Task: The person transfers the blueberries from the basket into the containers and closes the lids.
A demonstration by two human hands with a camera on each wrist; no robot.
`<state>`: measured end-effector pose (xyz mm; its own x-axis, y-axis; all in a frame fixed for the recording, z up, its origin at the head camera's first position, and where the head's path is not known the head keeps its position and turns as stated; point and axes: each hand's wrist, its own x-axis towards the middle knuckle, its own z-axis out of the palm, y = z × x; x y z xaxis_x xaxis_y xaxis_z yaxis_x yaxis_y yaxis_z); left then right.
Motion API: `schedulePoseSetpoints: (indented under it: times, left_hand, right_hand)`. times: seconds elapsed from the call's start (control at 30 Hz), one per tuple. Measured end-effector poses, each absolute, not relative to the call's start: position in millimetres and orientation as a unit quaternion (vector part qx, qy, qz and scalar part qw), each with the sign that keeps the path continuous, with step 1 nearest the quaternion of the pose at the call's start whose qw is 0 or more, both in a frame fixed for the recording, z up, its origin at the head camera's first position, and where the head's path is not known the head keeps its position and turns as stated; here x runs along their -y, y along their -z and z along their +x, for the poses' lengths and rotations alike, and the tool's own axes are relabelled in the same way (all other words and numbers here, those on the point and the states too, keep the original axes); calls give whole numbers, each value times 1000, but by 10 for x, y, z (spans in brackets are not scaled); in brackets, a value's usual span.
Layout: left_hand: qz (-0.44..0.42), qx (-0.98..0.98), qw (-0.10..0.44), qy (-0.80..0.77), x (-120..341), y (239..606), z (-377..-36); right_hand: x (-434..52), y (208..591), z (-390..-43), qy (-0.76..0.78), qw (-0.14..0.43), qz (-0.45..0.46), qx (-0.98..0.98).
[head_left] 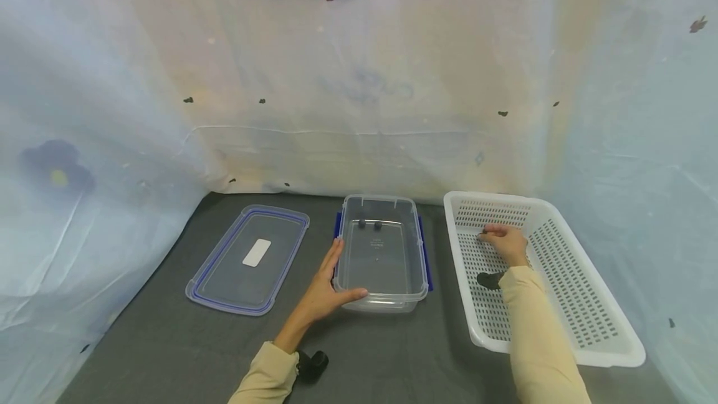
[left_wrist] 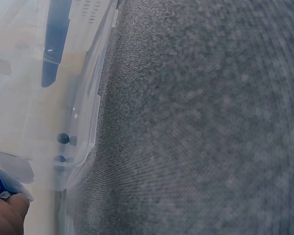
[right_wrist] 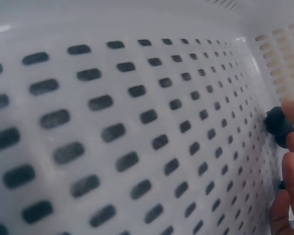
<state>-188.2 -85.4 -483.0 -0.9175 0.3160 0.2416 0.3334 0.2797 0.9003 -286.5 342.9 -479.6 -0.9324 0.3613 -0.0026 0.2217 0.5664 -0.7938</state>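
Note:
A clear plastic food container (head_left: 377, 260) with blue side clips stands in the middle, two blueberries (head_left: 370, 225) lying near its far end. My left hand (head_left: 325, 285) holds it at the near left corner, fingers along the left side and thumb at the front rim. In the left wrist view, fingertips (left_wrist: 17, 203) are at a blue clip (left_wrist: 5, 183). Inside the white perforated basket (head_left: 578, 267), my right hand (head_left: 507, 243) pinches a dark blueberry (right_wrist: 279, 121) between thumb and fingers, low over the basket floor. Another dark bit shows below the fingers in the right wrist view.
The container's clear lid (head_left: 249, 260), with a blue seal and a white label, lies on the dark grey cloth (head_left: 387, 360) to the left. Pale patterned sheeting (head_left: 359, 80) hangs behind and at both sides. Dark camera mounts are on both wrists.

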Motion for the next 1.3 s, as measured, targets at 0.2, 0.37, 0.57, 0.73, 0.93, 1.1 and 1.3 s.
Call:
schedulePoseSetpoints:
  times: [0.2,0.37,0.57,0.73,0.93,1.1,1.3]
  left_hand:
    - [-206,801,0,562,840,4812,-1891]
    - [-212,799,2,563,830,4814,-1903]
    - [-213,797,-3,565,823,4818,-1907]
    - [-207,797,-6,567,823,4824,-1905]
    - [-201,797,-4,569,837,4825,-1893]
    - [-198,797,-3,571,851,4818,-1889]
    - [-196,799,-3,568,864,4817,-1885]
  right_hand:
    - [-3439,4806,-2842,-437,80,-168,880]
    - [-3430,4762,-2805,-416,67,-165,892]
    - [-3434,4746,-2787,-412,73,-169,892]
    - [-3460,4732,-2811,-408,104,-161,893]
    - [-3441,4581,-2851,-418,117,-141,890]
    - [-3370,4376,-2857,-439,113,-139,881]
    - [-3322,4192,-2849,-465,107,-124,870]
